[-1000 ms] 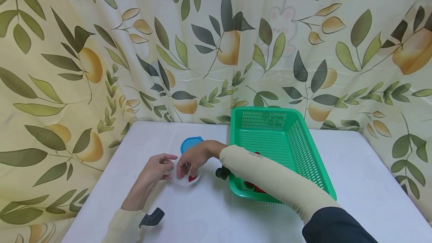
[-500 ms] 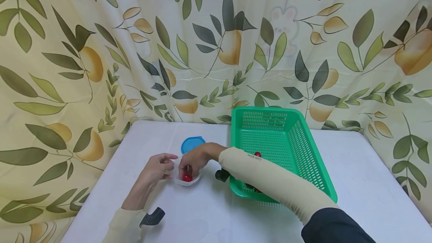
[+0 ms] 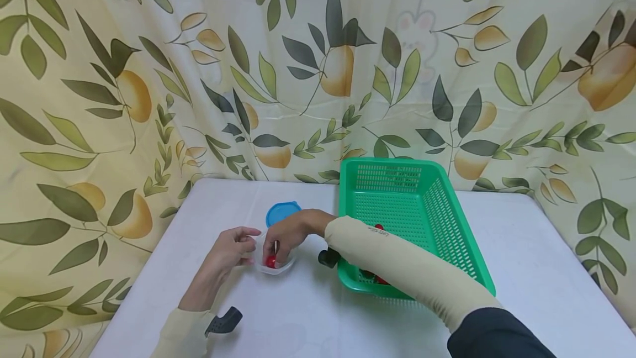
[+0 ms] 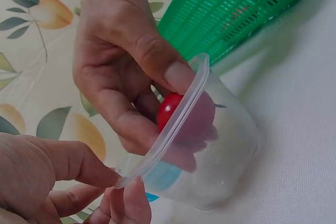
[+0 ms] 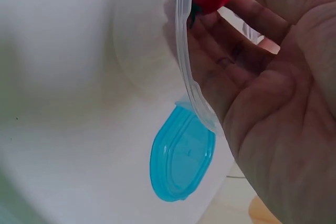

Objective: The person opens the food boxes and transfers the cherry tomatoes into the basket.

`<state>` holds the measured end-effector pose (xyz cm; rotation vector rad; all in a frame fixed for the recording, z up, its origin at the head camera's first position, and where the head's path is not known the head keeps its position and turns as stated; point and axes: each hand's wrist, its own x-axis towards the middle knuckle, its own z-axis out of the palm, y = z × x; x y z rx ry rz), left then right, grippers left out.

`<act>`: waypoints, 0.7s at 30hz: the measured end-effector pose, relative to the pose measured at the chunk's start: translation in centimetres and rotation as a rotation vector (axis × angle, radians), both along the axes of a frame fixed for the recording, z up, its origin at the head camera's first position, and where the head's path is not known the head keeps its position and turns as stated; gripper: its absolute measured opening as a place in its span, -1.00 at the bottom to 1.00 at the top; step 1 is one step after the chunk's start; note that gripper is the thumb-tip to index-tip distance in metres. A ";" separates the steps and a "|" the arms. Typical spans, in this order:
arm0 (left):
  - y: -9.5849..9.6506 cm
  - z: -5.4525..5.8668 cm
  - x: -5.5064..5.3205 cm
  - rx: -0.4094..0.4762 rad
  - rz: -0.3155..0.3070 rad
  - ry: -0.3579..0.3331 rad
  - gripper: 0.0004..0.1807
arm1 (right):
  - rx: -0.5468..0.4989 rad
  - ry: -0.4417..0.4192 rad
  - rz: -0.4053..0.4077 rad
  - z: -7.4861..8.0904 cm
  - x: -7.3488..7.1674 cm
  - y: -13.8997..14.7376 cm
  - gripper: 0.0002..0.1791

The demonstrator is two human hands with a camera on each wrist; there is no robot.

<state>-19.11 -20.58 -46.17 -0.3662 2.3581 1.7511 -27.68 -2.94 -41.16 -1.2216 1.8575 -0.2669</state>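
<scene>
In the left wrist view my right hand (image 4: pixel 118 51) reaches over the rim of a clear plastic container (image 4: pixel 231 135). A shiny red cherry tomato (image 4: pixel 169 109) sits between its thumb and fingers, partly inside the container. Its green stem end shows in the right wrist view, where my right hand (image 5: pixel 283 93) is curled about it. My left hand (image 4: pixel 58 171) pinches the container's rim between thumb and fingers. Seen from the head, my left hand (image 3: pixel 231 250) is on the container's left side and my right hand (image 3: pixel 288 233) comes in from the right.
A blue lid (image 3: pixel 280 212) lies on the white table (image 3: pixel 293 314) just behind the container. To the right stands a green perforated basket (image 3: pixel 459 220), with a few red tomatoes (image 3: pixel 380 280) partly hidden by my right forearm. A patterned curtain (image 3: pixel 318 70) hangs behind the table.
My right hand has shifted slightly in the container, and the tomato at its fingertips has moved a little left. My left hand has stayed at the rim.
</scene>
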 end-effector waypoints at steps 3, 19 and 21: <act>0.0 0.1 0.1 0.003 0.001 0.004 -0.66 | -0.008 -0.014 -0.024 0.2 0.0 0.1 -0.66; -0.1 0.1 0.1 -0.005 -0.010 0.000 -0.65 | -0.122 -0.013 -0.104 1.6 -0.5 1.5 -0.68; 0.0 0.1 0.0 0.004 -0.010 -0.006 -0.65 | -0.137 -0.011 -0.130 1.9 -0.6 1.7 -0.70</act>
